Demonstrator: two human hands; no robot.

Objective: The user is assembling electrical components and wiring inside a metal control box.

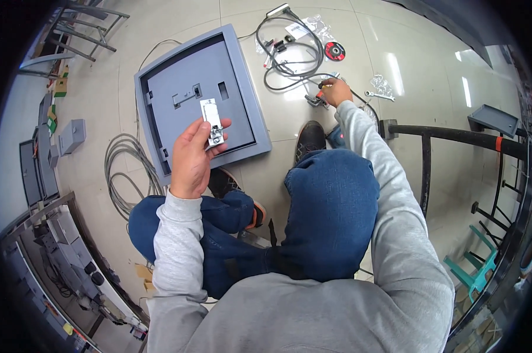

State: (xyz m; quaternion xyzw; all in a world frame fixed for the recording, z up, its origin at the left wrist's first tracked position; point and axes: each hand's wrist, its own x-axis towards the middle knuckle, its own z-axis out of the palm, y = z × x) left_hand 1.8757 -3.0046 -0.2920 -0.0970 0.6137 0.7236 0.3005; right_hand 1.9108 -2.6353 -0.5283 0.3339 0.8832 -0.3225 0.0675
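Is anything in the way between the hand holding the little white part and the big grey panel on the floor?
Nothing visible. The left hand holds the white part in open air right above the grey panel, with only bare panel behind it.

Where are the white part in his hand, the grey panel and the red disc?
White part (212, 120), head view, its flat middle.
Grey panel (245, 88), head view, right frame edge.
Red disc (334, 51), head view, its face.

A workshop: tiled floor (177, 17) strewn with cable coils (124, 170), grinding disc (334, 51), metal frames (454, 136)
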